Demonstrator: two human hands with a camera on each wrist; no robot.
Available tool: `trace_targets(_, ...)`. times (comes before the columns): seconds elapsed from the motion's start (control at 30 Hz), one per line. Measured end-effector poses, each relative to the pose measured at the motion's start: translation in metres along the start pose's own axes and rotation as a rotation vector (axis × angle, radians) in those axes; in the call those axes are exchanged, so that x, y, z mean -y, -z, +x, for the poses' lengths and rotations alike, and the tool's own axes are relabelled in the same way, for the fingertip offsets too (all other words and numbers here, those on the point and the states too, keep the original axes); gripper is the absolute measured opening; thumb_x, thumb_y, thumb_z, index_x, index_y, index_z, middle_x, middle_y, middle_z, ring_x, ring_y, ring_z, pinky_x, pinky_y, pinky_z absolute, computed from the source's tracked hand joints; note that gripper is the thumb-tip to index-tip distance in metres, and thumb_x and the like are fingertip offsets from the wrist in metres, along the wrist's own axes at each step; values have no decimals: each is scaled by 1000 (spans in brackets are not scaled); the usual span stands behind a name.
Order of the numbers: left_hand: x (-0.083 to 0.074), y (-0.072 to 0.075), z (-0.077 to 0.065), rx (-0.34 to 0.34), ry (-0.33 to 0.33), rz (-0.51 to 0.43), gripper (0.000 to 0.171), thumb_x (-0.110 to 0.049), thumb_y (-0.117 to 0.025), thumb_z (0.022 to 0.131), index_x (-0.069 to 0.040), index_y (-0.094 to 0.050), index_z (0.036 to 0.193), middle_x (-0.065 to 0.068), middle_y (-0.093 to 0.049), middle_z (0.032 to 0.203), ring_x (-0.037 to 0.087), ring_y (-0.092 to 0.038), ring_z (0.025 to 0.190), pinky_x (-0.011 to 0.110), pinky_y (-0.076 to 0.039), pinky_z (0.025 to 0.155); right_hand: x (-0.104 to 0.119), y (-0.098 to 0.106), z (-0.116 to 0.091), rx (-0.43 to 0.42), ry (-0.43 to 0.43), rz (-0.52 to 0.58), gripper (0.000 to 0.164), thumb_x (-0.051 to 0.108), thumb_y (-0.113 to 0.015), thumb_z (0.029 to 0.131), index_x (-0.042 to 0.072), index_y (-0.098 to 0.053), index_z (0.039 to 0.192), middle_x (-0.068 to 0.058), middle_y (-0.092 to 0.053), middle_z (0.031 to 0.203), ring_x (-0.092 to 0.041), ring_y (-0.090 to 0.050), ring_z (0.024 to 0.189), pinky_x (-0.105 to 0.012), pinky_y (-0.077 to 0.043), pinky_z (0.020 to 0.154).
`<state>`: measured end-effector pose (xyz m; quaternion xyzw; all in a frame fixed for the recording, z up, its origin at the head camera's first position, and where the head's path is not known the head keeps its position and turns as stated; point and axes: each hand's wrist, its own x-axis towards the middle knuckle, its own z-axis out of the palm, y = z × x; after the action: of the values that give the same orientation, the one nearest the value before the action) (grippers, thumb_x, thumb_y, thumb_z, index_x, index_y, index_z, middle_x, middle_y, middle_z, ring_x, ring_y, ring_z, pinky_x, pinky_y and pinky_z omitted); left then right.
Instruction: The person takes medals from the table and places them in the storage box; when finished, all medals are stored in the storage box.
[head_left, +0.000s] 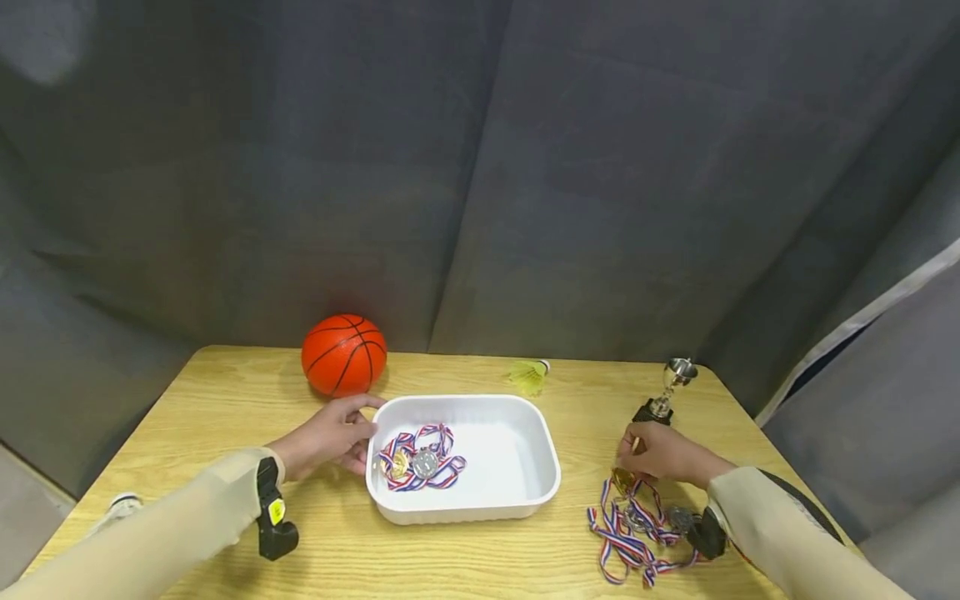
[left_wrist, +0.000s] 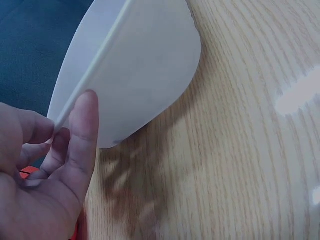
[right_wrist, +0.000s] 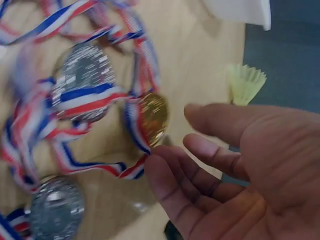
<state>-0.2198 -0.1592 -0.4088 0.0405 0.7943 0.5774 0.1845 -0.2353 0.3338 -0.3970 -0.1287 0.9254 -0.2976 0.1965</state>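
The left hand point(head_left: 330, 437) pinches the tray point(head_left: 510, 458) — the right hand point(head_left: 663, 454), fingers parted, has a gold medal point(right_wrist: 156, 117) just beside its fingertips.

Left arm point(head_left: 176, 521) and right arm point(head_left: 795, 533) slanting inward; left hand point(head_left: 330, 437) pinching; right hand point(head_left: 663, 454) hanging low, fingers point(right_wrist: 172, 185) bending loosely, tips standing apart.

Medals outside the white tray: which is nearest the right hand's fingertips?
The gold medal, the only gold-coloured one visible there; the two silver medals lie farther from the fingertips of the right hand.
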Motion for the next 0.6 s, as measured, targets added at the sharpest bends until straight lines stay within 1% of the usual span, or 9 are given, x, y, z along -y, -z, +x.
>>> trace_targets(0.1,1,0,1,2,-3,3,47,-1,-54,104,-4,-47,151,14,-57,99,19,-60,72,33,-67,64,-6,-3,-4,6,-43,-6,18,13,-72,98,1,-58,98,-10,-66,79,-19,-56,64,-32,-49,54)
trace_targets(0.2,1,-1,2,1,-5,6,47,-2,-54,104,-4,-48,151,13,-57,97,18,-60,71,32,-67,63,-9,-3,-7,33,-69,2,23,14,-75,96,-1,-58,101,-9,-64,84,-19,-54,69,-30,-46,57)
trace_targets(0.27,-1,-2,1,-2,1,9,47,-2,-54,104,-4,-48,150,12,-57,95,18,-61,70,31,-67,62,-10,-3,-8,42,-70,-7,26,14,-77,95,-1,-57,102,-8,-62,86,-19,-52,71,-30,-45,59)
trace_targets(0.4,-4,-1,0,-7,8,15,47,-1,-54,104,-4,-49,150,11,-56,94,18,-61,69,31,-66,62,-12,-6,-7,26,-57,-41,30,14,-80,92,-1,-57,103,-8,-58,87,-20,-51,73,-32,-45,64)
trace_targets(0.53,-2,0,0,-7,8,14,47,-1,-55,103,-4,-49,150,12,-56,94,18,-61,69,32,-67,62,-12,-8,-4,8,-53,-57,30,15,-81,92,0,-57,102,-7,-56,87,-20,-50,76,-33,-44,66)
trace_targets(0.6,-1,0,0,-8,9,13,47,-2,-54,104,-4,-49,150,12,-56,95,18,-62,69,32,-67,62,-13,-9,-3,7,-36,-60,30,15,-81,91,0,-57,102,-6,-55,87,-20,-49,77,-32,-44,66)
